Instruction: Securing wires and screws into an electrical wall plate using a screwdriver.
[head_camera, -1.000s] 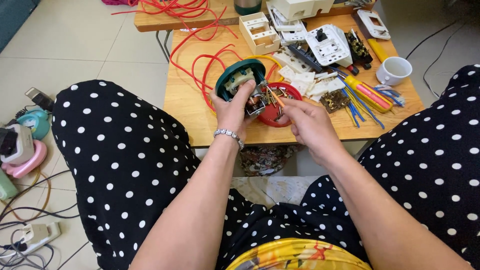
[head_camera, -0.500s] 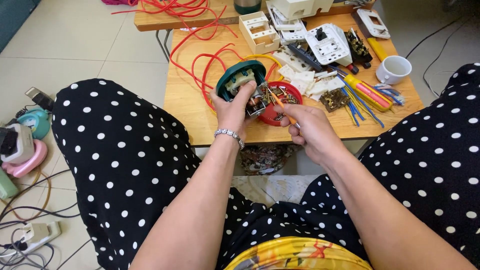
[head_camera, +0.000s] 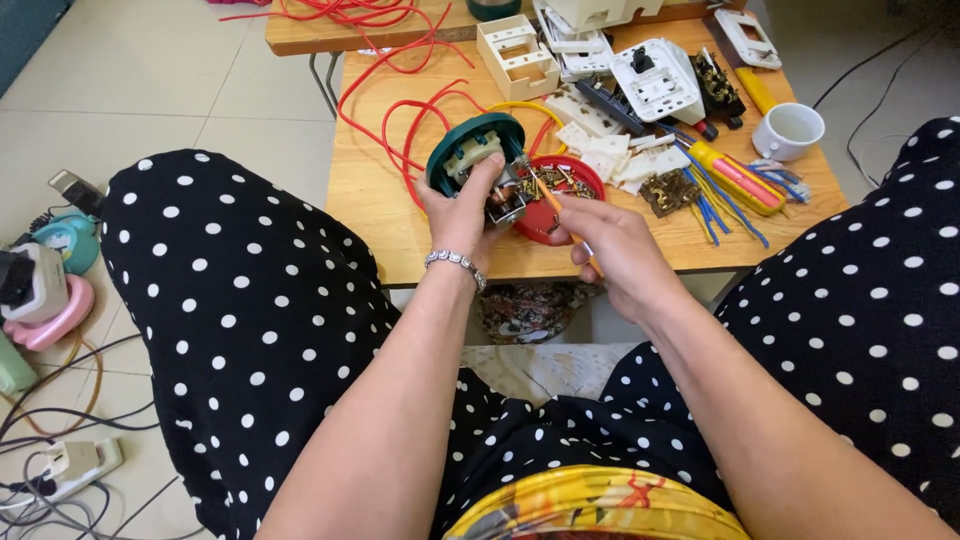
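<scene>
Sitting low before the table (head_camera: 400, 215), the person works just above its near edge: the left hand (head_camera: 462, 205) has its grip wrapped round a green round device (head_camera: 474, 152) with its metal inner parts exposed, held tilted so the open side faces up and toward the right hand. The right hand (head_camera: 610, 245) has its grip pinched closed on a thin orange-handled screwdriver (head_camera: 562, 215), whose long axis runs from the lower right up to the upper left, tip pointing into the metal parts. A slip of that tip seems the main risk, since the device is steadied only by fingers in the air and could twist. Just behind sits a red dish (head_camera: 560, 190) of small parts, which a jolt could scatter. Farther back lie red wire (head_camera: 400, 120), white socket plates (head_camera: 650, 80) and a white cup (head_camera: 790, 130).
</scene>
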